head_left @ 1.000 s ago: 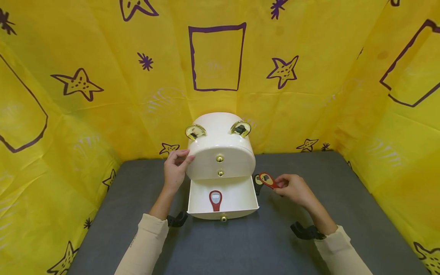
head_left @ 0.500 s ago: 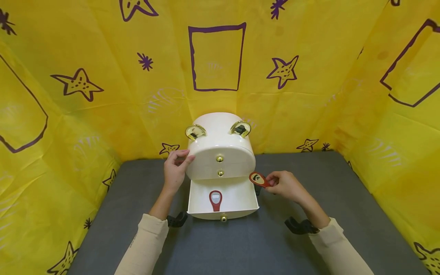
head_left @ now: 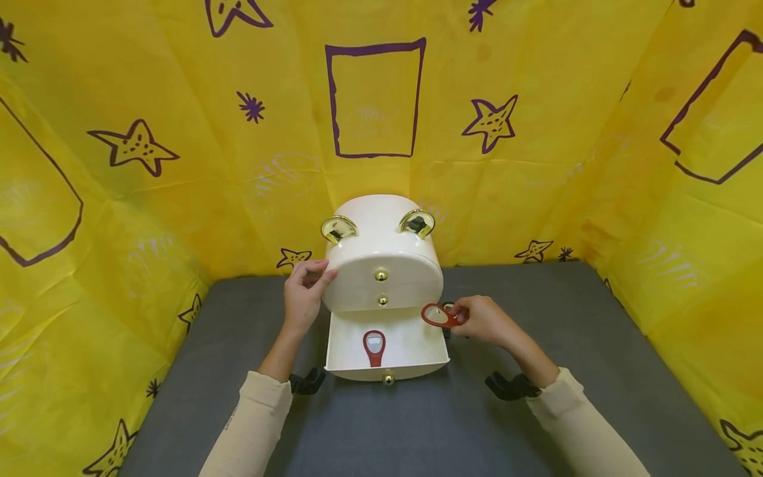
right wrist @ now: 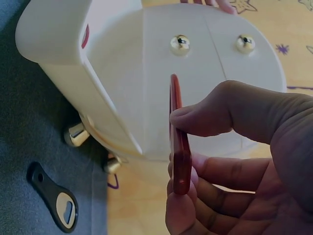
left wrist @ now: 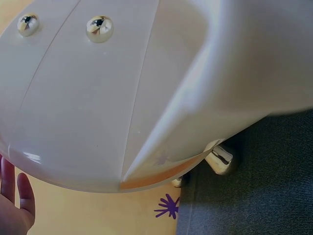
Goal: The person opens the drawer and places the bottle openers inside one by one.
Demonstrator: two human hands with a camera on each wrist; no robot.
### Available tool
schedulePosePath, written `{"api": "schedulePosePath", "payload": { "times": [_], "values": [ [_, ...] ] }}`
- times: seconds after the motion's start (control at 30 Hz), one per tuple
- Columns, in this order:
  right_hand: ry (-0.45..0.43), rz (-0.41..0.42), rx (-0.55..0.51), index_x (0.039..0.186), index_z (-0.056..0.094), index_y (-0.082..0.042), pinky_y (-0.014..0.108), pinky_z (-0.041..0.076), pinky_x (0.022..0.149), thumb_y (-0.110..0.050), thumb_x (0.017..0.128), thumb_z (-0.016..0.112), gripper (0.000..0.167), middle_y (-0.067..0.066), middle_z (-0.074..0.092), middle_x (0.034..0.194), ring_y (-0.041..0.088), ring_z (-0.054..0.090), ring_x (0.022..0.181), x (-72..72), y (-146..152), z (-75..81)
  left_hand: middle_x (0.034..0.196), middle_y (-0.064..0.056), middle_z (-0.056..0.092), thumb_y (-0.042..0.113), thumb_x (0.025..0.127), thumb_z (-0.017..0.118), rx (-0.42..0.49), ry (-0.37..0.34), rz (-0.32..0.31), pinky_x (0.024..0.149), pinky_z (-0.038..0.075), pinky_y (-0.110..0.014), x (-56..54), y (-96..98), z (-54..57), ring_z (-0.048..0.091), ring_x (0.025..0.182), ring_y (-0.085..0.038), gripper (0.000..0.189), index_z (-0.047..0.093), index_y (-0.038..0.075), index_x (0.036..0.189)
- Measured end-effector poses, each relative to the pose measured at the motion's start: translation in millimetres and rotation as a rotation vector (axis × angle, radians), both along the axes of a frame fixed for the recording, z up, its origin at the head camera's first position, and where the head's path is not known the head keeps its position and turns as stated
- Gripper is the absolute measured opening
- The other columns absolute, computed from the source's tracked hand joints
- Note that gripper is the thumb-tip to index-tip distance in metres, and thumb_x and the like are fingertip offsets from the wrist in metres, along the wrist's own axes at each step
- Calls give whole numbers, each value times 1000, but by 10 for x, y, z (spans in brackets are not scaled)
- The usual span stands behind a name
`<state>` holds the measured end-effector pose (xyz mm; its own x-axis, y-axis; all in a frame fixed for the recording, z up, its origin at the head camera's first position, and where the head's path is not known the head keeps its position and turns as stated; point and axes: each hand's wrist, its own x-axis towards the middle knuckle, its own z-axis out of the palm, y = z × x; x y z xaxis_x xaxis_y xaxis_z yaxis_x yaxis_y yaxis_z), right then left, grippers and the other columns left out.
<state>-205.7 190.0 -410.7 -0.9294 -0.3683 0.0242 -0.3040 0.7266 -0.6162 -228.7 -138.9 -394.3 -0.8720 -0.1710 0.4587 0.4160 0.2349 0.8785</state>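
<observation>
A white rounded drawer box (head_left: 384, 281) with gold knobs has its bottom drawer (head_left: 405, 371) pulled out. In that drawer lies a red bottle opener (head_left: 374, 346). My right hand (head_left: 485, 322) pinches a second red bottle opener (right wrist: 181, 142) between thumb and fingers, its round head over the drawer's right edge in the head view. My left hand (head_left: 303, 295) rests its fingertips against the left side of the box. A black bottle opener (right wrist: 53, 196) lies on the table by the box's right side, mostly hidden behind my right hand in the head view.
The box stands on a dark grey table (head_left: 381, 437) near a yellow cloth backdrop (head_left: 381, 179) with purple drawings. Two gold-rimmed ears (head_left: 417, 224) stick up from its top. Gold feet (right wrist: 76, 134) hold the box off the table.
My right hand has moved left with the red bottle opener, from beside the box to over the drawer's right edge. My left hand stays in place.
</observation>
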Motion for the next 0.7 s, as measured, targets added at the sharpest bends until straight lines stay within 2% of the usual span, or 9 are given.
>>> {"api": "schedulePosePath", "payload": {
  "times": [0.23, 0.43, 0.63, 0.7],
  "values": [
    [23, 30, 64, 86, 70, 0, 22, 43, 61, -6, 70, 78, 20, 1, 63, 69, 9, 52, 65, -17, -52, -3, 110, -26, 60, -1, 83, 74, 8, -1, 1, 75, 48, -14, -7, 6, 14, 55, 84, 2, 24, 65, -13, 102],
    [41, 47, 100, 79, 68, -3, 23, 41, 58, -6, 68, 76, 14, 0, 59, 65, 10, 48, 61, -20, -113, -33, 110, -24, 61, -1, 83, 74, 19, 2, -2, 74, 47, -12, -10, 8, 13, 54, 84, 2, 25, 65, -15, 102],
    [49, 26, 144, 75, 66, -5, 25, 40, 55, -5, 66, 73, 11, -1, 57, 63, 12, 48, 60, 15, -208, -65, 108, -26, 61, -3, 81, 74, 24, 27, 4, 73, 48, -12, -15, 5, -10, 56, 82, 3, 24, 66, -14, 101],
    [54, 18, 164, 75, 66, -5, 25, 39, 55, -5, 65, 72, 12, -1, 56, 64, 13, 48, 60, 30, -246, -88, 106, -24, 62, -4, 81, 74, 29, 35, 12, 73, 48, -11, -15, 6, -17, 56, 83, 3, 23, 66, -15, 100]
  ]
}}
